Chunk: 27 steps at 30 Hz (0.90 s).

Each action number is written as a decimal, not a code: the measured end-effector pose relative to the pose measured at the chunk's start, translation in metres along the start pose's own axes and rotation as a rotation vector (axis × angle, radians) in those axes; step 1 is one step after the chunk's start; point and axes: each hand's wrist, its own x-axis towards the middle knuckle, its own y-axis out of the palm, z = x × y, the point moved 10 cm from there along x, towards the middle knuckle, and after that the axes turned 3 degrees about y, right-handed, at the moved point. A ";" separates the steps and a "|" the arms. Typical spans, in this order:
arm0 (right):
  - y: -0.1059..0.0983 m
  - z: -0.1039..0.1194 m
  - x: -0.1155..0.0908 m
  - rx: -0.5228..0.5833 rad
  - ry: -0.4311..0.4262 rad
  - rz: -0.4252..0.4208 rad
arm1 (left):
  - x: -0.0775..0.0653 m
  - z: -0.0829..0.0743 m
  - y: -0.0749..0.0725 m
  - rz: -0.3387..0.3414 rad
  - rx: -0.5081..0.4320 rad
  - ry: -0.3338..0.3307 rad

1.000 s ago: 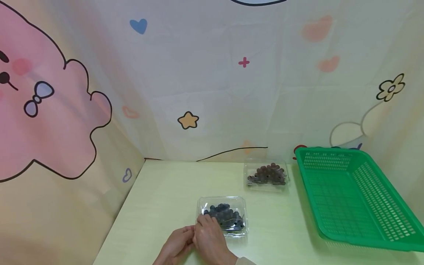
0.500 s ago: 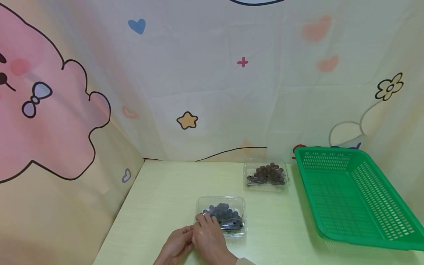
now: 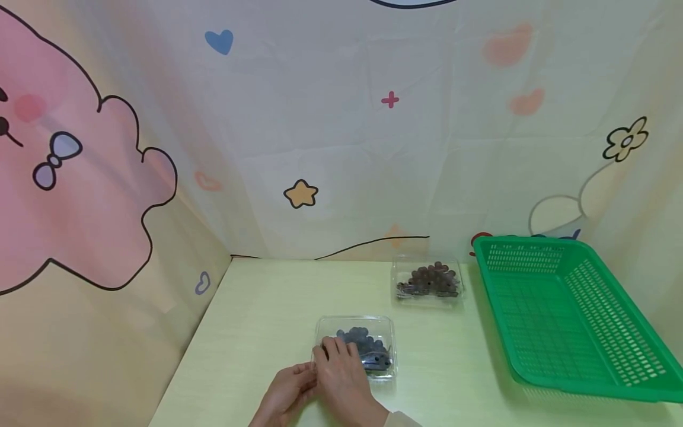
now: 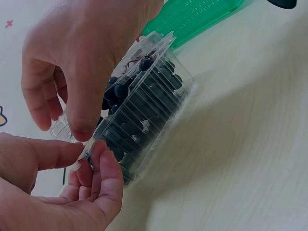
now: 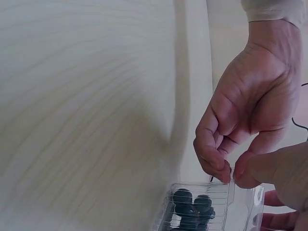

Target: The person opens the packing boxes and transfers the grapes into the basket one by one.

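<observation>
A clear plastic clamshell [image 3: 380, 322] of dark blue grapes [image 3: 361, 338] rests on the table near the front. At its front left corner my left hand [image 3: 288, 390] pinches the rim between thumb and fingers; in the left wrist view that hand [image 4: 67, 192] reaches in from the lower left. My right hand [image 3: 344, 376] lies over the lid's left part, fingers bent on top and thumb at the edge beside the left fingertips. The right wrist view has several grapes [image 5: 185, 209] behind the ribbed side wall. My right hand hides part of the lid in the head view.
Farther back stands a second clear clamshell [image 3: 400, 300] with reddish-purple grapes [image 3: 434, 276]. To the right is a large green plastic basket [image 3: 555, 320], with nothing in it. A printed curtain [image 3: 341, 142] hangs behind the table.
My right hand has shifted slightly right and farther over the lid, its fingers more spread. My left hand stays at the corner. The clamshell has barely moved.
</observation>
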 end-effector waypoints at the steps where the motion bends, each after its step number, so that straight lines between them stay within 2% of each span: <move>1: 0.000 0.000 0.000 -0.002 -0.001 -0.002 | 0.000 0.000 0.000 -0.010 0.005 -0.001; 5: -0.001 -0.001 -0.001 -0.036 -0.006 -0.002 | 0.001 -0.001 -0.001 -0.039 0.017 0.000; 16: -0.001 -0.004 -0.003 -0.083 -0.009 0.010 | 0.001 0.000 0.001 -0.041 -0.010 0.032; 22: 0.001 -0.009 -0.005 -0.091 0.008 0.060 | 0.002 0.001 -0.002 -0.057 0.023 0.031; 27: -0.003 -0.017 -0.007 -0.084 0.037 0.047 | 0.002 -0.001 -0.004 -0.079 0.055 0.027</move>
